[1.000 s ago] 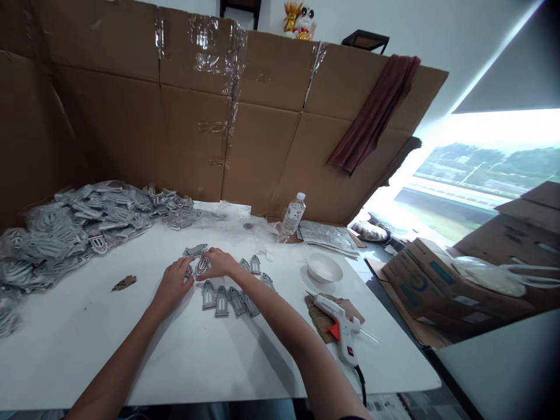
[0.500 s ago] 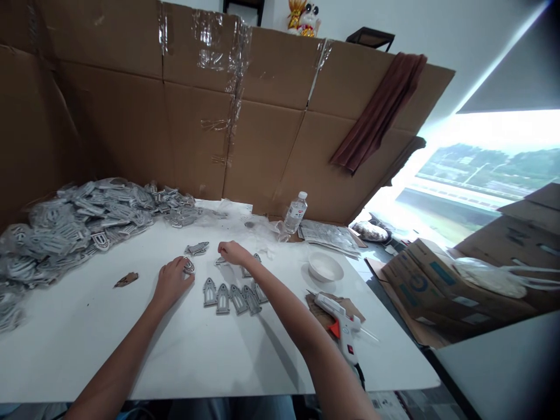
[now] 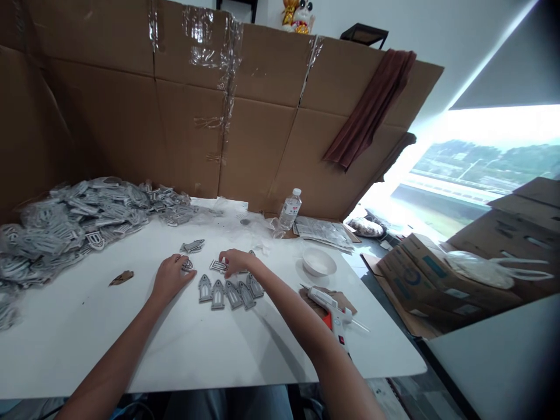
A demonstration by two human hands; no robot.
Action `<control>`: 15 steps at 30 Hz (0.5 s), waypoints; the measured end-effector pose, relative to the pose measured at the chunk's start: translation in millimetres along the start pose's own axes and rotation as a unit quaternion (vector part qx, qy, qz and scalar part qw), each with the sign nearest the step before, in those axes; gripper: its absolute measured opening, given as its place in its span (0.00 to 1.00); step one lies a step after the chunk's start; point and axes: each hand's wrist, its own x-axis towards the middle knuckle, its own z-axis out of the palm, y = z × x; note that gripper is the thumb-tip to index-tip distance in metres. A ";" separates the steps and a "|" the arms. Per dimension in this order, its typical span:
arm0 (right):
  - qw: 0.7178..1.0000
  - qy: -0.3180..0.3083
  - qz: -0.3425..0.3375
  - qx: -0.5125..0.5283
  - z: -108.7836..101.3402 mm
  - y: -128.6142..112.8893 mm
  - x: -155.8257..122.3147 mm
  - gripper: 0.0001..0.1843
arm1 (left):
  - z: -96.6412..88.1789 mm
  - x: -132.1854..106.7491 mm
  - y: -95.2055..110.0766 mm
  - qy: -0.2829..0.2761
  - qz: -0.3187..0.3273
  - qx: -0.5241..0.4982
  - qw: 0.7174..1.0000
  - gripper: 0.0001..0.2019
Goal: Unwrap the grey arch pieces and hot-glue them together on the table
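My left hand (image 3: 168, 279) rests on the white table, its fingers closed about a small grey arched piece (image 3: 187, 265). To its right, my right hand (image 3: 236, 261) has its fingertips on the end of a flat grey window-shaped piece (image 3: 217, 266), which lies on the tabletop. Just in front of that hand is a row of several grey arched window-shaped pieces (image 3: 217, 295), and another piece is partly hidden behind the wrist. Beyond the left hand lie a few more grey pieces (image 3: 193, 246), overlapping.
A heap of bagged grey pieces (image 3: 91, 216) covers the table's far left. On the right are a white bowl (image 3: 319, 262), a glue gun (image 3: 328, 303) on cardboard and a water bottle (image 3: 290, 210). A brown scrap (image 3: 121, 278) lies left. A cardboard wall (image 3: 188, 134) closes the back.
My right hand has dropped a little, and its fingers now touch the window-shaped piece, which shows more clearly. The left hand keeps its grey piece. The whole view has shifted slightly.
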 end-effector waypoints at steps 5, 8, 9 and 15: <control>0.999 0.031 0.002 -0.021 3.1 -3.6 -6.4 0.29 | -2.3 -0.9 2.6 -0.003 -0.011 -0.040 0.999 0.21; 0.998 0.056 -0.003 -0.020 -2.5 -3.8 -12.7 0.22 | -4.7 0.0 3.9 -0.007 -0.024 -0.083 0.996 0.21; 0.998 0.065 -0.005 -0.019 -5.0 -3.5 -14.8 0.19 | -5.1 0.7 4.5 -0.010 -0.026 -0.102 0.994 0.21; 0.995 0.088 -0.023 -0.031 -20.5 -0.7 -21.3 0.15 | -5.0 8.8 15.8 -0.020 -0.034 -0.207 0.978 0.22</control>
